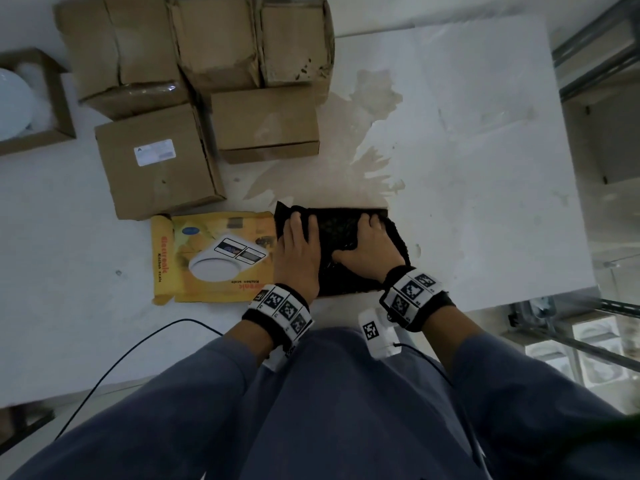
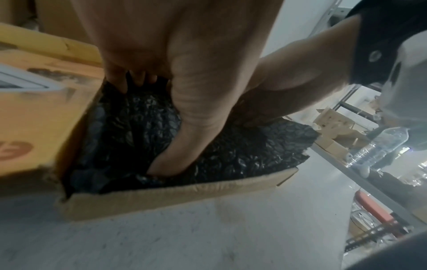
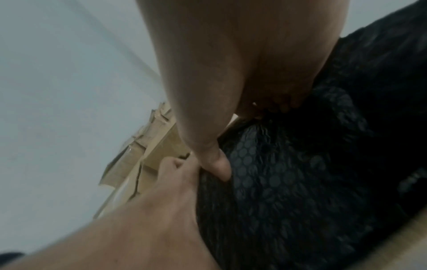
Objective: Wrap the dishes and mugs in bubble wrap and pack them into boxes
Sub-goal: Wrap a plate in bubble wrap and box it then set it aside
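A bundle of black bubble wrap (image 1: 337, 233) fills a low cardboard box (image 2: 173, 193) at the table's near edge; what it wraps is hidden. My left hand (image 1: 298, 245) lies on the bundle's left side, fingertips (image 2: 136, 80) dug in at the far wall and thumb (image 2: 175, 146) pushed into the wrap (image 2: 242, 155). My right hand (image 1: 367, 249) arches over the right side, its fingers curled down over the far edge and its thumb (image 3: 215, 160) pressing the wrap (image 3: 289, 182) beside the left hand. A white dish (image 1: 14, 102) sits in an open box (image 1: 62, 109) at the far left.
A yellow kitchen-scale box (image 1: 211, 258) touches the packing box on its left. Several closed cardboard boxes (image 1: 156, 161) stand behind it, up to the wall. The white table (image 1: 485, 168) has a brown stain (image 1: 374, 133) and ends at the right by metal shelving (image 1: 588, 57). A black cable (image 1: 138, 348) crosses the near left.
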Tool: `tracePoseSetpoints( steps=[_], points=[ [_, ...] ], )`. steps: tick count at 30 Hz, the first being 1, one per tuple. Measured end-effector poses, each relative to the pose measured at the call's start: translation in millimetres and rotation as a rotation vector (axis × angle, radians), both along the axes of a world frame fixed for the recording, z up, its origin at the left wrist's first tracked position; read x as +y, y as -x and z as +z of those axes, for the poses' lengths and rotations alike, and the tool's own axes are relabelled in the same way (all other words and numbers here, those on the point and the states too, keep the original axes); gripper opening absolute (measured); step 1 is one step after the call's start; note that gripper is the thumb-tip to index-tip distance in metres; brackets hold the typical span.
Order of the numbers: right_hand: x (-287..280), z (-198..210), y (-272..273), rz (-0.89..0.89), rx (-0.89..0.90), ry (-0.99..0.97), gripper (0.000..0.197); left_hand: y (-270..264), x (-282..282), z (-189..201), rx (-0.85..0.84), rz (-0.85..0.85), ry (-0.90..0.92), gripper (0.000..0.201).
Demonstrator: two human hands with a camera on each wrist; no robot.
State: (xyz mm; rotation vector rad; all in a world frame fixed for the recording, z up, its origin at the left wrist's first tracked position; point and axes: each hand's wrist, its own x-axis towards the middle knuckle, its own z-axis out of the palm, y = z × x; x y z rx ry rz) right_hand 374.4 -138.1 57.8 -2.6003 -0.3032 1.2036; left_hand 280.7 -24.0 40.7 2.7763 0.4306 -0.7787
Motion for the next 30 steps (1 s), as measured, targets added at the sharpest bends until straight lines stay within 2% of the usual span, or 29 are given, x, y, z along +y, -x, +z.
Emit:
tracePoseSetpoints(
  steps=[3, 5, 11, 17, 20, 22, 25, 29, 30],
  points=[
    [-4, 11, -7, -0.081, 0.039, -0.012, 0.083, -5, -1, -4, 0.045, 0.061, 0.098, 0.107],
    [-7, 15, -8, -0.119, 0.030, -0.001, 0.079, -9, -2, -4, 0.077, 0.088, 0.128, 0.110],
    [5, 6, 1, -0.251, 0.093, -0.042, 0.111, -6, 4, -9, 0.035, 0.102, 0.179, 0.111],
    [16, -2, 6, -0.366, 0.151, -0.065, 0.123, 0, 11, -10, -0.073, 0.093, 0.262, 0.107],
    [15, -2, 8, -0.410, 0.175, -0.119, 0.124, 9, 13, -9, -0.193, 0.086, 0.223, 0.098],
    [12, 2, 5, -0.450, 0.200, -0.172, 0.122, 11, 11, -7, -0.225, 0.165, 0.240, 0.096],
    [6, 12, -1, -0.530, 0.188, -0.205, 0.112, 5, 8, 1, -0.152, 0.388, 0.384, 0.100],
    [-5, 13, 1, -0.459, 0.118, -0.193, 0.084, -6, 1, 4, -0.097, 0.510, 0.419, 0.095],
    [-5, 13, 2, -0.444, 0.103, -0.190, 0.082, -8, 2, 4, -0.075, 0.536, 0.430, 0.094]
  ],
)
